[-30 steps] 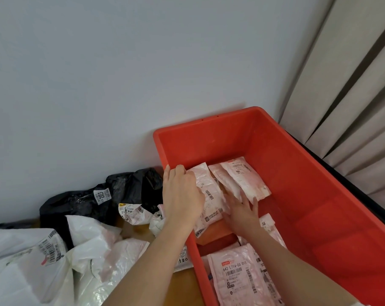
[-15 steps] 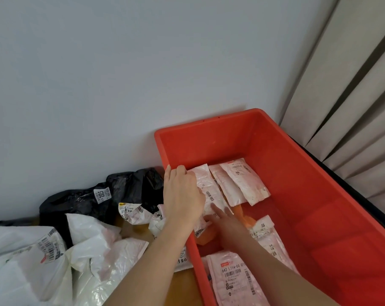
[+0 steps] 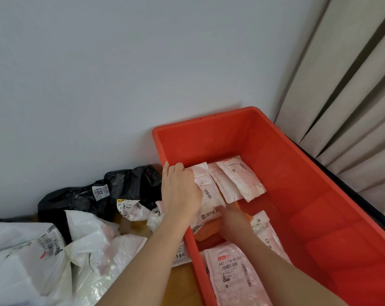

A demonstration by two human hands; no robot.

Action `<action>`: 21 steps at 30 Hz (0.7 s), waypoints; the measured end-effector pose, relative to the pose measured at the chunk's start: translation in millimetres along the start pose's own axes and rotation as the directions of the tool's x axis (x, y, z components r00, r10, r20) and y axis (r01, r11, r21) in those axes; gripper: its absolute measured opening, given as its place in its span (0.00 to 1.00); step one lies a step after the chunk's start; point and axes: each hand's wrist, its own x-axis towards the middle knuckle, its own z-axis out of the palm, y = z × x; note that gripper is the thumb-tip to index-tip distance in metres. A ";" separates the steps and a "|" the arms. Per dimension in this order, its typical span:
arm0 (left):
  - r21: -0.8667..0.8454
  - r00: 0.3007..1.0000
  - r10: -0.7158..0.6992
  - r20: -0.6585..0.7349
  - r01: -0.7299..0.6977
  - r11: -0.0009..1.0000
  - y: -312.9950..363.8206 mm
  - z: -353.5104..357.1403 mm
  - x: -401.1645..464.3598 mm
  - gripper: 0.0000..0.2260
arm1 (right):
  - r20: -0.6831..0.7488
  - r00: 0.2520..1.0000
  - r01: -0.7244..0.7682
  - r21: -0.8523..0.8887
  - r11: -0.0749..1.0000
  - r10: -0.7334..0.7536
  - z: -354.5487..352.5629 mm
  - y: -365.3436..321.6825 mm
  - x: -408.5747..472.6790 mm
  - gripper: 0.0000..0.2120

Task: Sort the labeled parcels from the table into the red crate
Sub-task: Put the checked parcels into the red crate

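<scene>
A labeled parcel (image 3: 206, 191) leans on the left inner wall of the red crate (image 3: 319, 195), the left hand (image 3: 179, 191) curled over it, probably to keep it standing. The right hand (image 3: 232, 218) reaches underneath (its fingers are hidden, so I cannot tell its grip). More parcels (image 3: 94, 246) wait on the surface (image 3: 180, 281).

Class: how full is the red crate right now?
Partly full. White labeled parcels lie along the left side of the red crate; its right floor shows bare red.

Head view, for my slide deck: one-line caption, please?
Left hand holds a white labeled parcel upright against the red crate wall while right hand reaches beneath.
</scene>
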 end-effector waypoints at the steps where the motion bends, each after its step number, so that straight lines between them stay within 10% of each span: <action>1: 0.000 1.000 0.001 0.003 -0.001 1.000 0.3 -0.3 0.0 0.06 | 0.029 0.999 -0.045 0.014 0.999 0.045 4.2 -0.3 -0.2 0.28; 8: 0.003 1.000 0.007 -0.008 -0.007 1.000 -0.3 0.6 1.2 0.06 | 0.101 0.995 0.004 0.143 0.990 -0.019 10.4 -5.1 9.7 0.38; 15: -0.017 1.000 0.003 -0.003 -0.003 1.000 -1.2 2.5 3.4 0.05 | -0.106 0.994 0.011 0.250 0.968 0.016 1.8 11.4 7.6 0.23; 21: -0.471 0.985 -0.134 -0.113 0.066 0.879 -6.1 2.7 -1.9 0.05 | -0.130 0.991 0.000 0.279 0.960 0.038 -20.5 7.4 0.0 0.26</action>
